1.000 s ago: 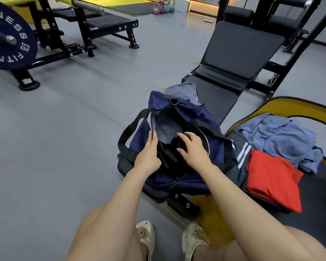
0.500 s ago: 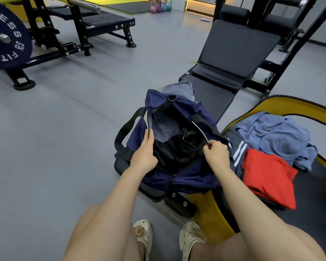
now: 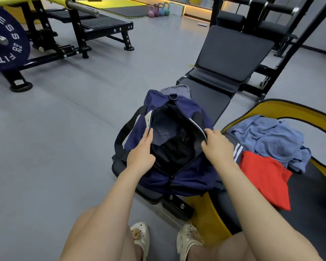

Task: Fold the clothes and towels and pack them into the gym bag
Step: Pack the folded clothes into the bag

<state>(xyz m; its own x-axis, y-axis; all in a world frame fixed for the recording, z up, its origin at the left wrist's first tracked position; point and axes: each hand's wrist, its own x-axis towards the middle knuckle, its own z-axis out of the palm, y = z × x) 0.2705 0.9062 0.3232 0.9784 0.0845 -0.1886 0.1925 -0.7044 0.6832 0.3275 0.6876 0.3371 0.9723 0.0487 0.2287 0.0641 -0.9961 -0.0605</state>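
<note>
A grey floor [image 3: 55, 140] spread under a black bench [image 3: 231, 55] with a raised backrest. A barbell plate [image 3: 6, 40] stood left, coloured kettlebells [image 3: 158, 10] beside yellow mats far behind.

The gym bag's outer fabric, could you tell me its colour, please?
Navy blue, with black straps; the gym bag shows in the head view.

left hand [image 3: 140, 155]: pinching, fingers extended | right hand [image 3: 218, 146]: gripping, fingers curled
</note>
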